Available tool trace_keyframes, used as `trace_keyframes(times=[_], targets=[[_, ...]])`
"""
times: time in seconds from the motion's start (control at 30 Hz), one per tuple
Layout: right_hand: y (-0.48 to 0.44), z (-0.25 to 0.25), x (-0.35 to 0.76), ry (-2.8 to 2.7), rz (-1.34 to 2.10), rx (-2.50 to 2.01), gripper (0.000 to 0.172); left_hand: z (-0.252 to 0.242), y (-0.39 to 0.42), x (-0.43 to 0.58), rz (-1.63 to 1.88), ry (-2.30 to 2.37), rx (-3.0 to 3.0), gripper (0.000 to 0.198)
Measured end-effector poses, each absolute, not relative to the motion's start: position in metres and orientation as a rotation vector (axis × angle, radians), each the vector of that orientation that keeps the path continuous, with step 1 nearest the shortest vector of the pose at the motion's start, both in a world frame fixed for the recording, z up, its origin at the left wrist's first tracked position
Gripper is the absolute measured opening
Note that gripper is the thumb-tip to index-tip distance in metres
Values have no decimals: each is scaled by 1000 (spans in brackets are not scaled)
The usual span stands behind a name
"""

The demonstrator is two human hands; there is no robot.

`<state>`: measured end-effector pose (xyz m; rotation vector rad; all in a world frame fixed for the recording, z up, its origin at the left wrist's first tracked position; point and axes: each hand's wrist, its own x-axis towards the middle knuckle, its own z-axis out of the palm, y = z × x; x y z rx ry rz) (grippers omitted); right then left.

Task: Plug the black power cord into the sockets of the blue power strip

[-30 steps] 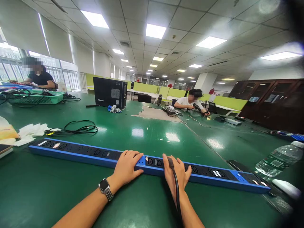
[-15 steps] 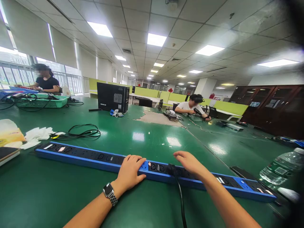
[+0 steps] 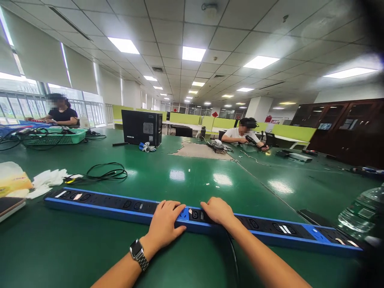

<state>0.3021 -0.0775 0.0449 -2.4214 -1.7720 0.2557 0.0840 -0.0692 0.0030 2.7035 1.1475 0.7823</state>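
At the far left edge of the green table (image 3: pixel 186 176) lie a yellow packet (image 3: pixel 13 181) and some white tissues (image 3: pixel 48 179). Far behind them stands a green basket (image 3: pixel 54 136) full of cables, and 1 person (image 3: pixel 61 112) sits there. Near the tissues a black cord (image 3: pixel 106 173) is coiled on the table. Behind it, well apart, stands a black computer case (image 3: pixel 141 127).

A long blue power strip (image 3: pixel 99 199) lies across the table in front of the person wearing the camera. The left hand (image 3: pixel 164 226), with a watch (image 3: pixel 138 254) on the wrist, lies flat on the strip, fingers together and pressed down. Just beside it, the right hand (image 3: pixel 218 211) is curled over the strip and covers a socket; I cannot tell if it pinches something. A black cable (image 3: pixel 234 260) goes down from under this hand.

Further right, a second person (image 3: pixel 243 132) works at the far side. At the right edge lies a water bottle (image 3: pixel 361 212).
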Motion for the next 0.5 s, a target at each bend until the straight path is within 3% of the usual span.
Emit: trace_keyframes(times=[0.4, 0.5], targets=[[-74, 42, 299, -1596, 291, -2354, 35, 4, -72, 85, 732, 1179, 2718, 60], [-72, 41, 305, -1518, 411, -2232, 43, 5, -72, 85, 720, 1169, 2719, 61]])
